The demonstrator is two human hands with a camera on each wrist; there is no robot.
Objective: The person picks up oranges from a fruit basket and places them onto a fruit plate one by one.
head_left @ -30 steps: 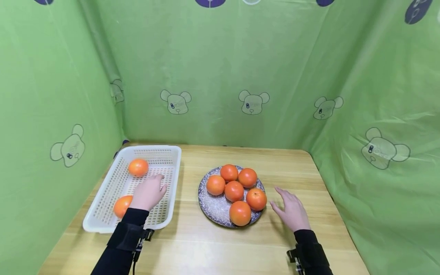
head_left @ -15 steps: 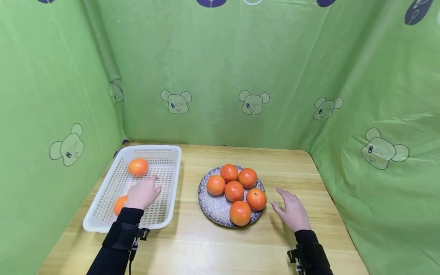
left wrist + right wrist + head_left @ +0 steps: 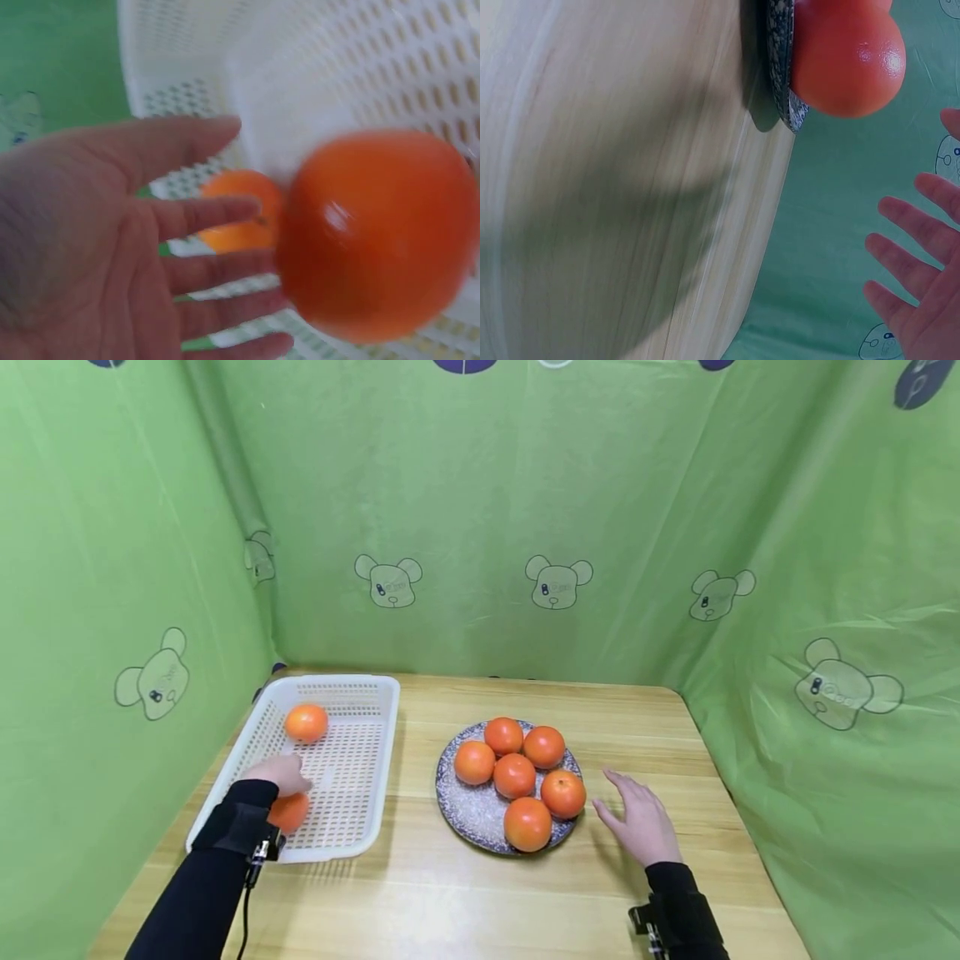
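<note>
Tomato (image 3: 375,232) just beside open left hand (image 3: 90,247)

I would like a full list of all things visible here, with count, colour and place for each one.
tomatoes on plate: 6, orange-red, table centre.
tomatoes in basket: 2, orange-red; one far end, one near end under the left hand.
basket: 1, white, perforated, table left.
plate: 1, speckled blue-grey, table centre.
table: 1, light wood.
backdrop: green with bear prints, three sides.
left hand: over the near basket tomato, fingers straight.
right hand: open, right of the plate.
</note>
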